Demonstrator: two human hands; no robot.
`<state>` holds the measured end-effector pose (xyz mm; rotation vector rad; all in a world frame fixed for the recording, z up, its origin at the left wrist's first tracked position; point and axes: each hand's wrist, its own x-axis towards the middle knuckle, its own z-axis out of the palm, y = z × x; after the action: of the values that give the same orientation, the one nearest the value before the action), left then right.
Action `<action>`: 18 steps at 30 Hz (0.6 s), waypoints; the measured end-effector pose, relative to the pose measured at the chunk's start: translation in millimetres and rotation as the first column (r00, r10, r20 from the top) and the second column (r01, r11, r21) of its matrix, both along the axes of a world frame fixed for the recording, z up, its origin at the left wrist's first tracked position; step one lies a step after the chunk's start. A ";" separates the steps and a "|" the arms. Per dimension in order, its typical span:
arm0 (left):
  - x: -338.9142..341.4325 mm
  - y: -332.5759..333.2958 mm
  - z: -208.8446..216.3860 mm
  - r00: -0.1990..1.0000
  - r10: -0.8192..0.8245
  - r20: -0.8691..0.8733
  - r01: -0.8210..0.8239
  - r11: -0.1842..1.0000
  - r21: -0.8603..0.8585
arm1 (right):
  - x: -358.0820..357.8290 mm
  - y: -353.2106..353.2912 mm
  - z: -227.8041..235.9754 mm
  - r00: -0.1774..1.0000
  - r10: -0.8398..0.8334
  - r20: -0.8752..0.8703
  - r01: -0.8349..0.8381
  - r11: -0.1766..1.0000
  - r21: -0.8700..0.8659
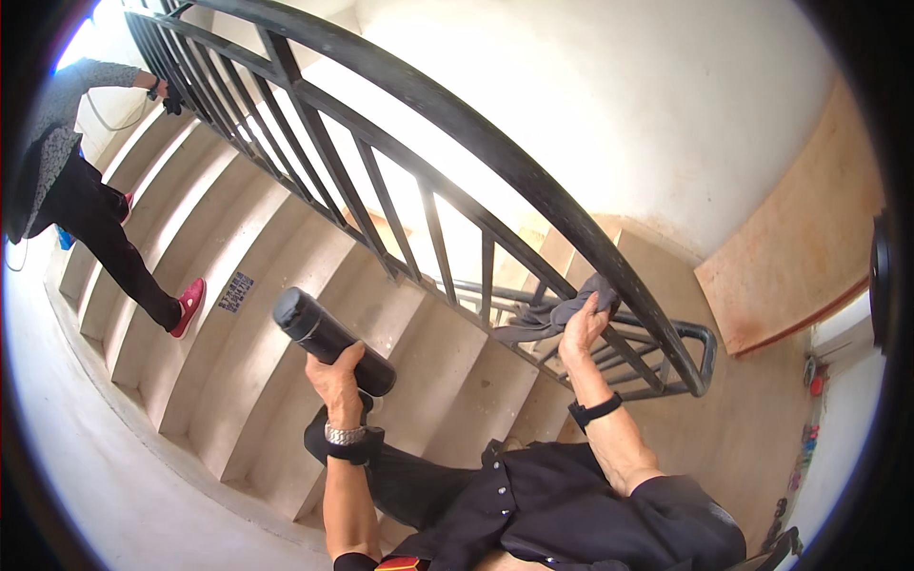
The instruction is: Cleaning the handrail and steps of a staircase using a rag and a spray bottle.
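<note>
My left hand (pixel 335 383) is wrapped round a black thermos bottle (pixel 309 322), which is tilted with its lidded end up and to the left, above the stairs. On the right, my right hand (pixel 583 333) grips a dark grey cloth (pixel 535 324) against the stair railing, just below the black handrail (pixel 533 169). Part of the cloth hangs loosely to the left over the railing's bars. My right palm and some of the fingertips are hidden by the cloth and my own hand.
Pale concrete steps (pixel 276 371) climb to the upper left. Another person (pixel 90 205) in dark trousers and red shoes stands on them, one hand near the railing. Small items (pixel 809 443), including shoes, line the landing's right wall. A tan panel (pixel 795 233) stands beyond the railing's end.
</note>
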<state>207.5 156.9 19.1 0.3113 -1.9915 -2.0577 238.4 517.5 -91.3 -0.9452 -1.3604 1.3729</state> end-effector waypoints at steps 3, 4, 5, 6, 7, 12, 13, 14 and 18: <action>-33.7 -5.1 -20.5 0.999 -0.026 -0.024 0.025 0.998 -0.051 | -43.5 -12.0 -6.0 0.794 -0.083 0.602 -0.141 0.938 0.316; -43.3 -7.9 -26.9 0.999 -0.031 -0.040 0.027 0.996 -0.084 | -55.3 -16.1 -7.3 0.760 -0.161 0.630 -0.156 0.895 0.417; -52.8 -11.2 -32.8 0.998 -0.040 -0.051 0.034 0.992 -0.119 | -63.7 -20.9 -5.5 0.719 -0.246 0.650 -0.172 0.843 0.510; -62.8 -15.6 -37.9 0.999 -0.031 -0.042 0.023 0.985 -0.171 | -67.1 -20.6 -2.4 0.704 -0.230 0.672 -0.227 0.823 0.520; -72.2 -20.9 -44.0 0.998 -0.029 -0.058 0.020 0.989 -0.149 | -70.3 -21.7 2.3 0.699 -0.204 0.685 -0.306 0.781 0.545; -112.8 -31.8 -61.5 0.995 0.059 -0.083 -0.073 0.982 -0.174 | -133.6 -64.1 64.2 0.822 -0.022 0.570 -0.407 0.676 0.614; -117.9 -32.5 -58.4 0.995 0.051 -0.082 -0.063 0.984 -0.164 | -151.8 -72.7 73.7 0.842 0.023 0.538 -0.425 0.644 0.637; -124.5 -36.8 -54.5 0.992 0.042 -0.116 -0.063 0.980 -0.188 | -171.2 -85.6 90.2 0.863 0.043 0.504 -0.416 0.628 0.658; -145.0 -57.5 -47.7 0.980 0.080 -0.185 -0.118 0.971 -0.206 | -251.5 -148.2 166.7 0.907 0.132 0.399 -0.397 0.585 0.708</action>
<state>62.5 99.4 -28.6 0.1748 -2.0242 -1.7249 -13.1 369.3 75.4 -0.3444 -2.1645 0.6674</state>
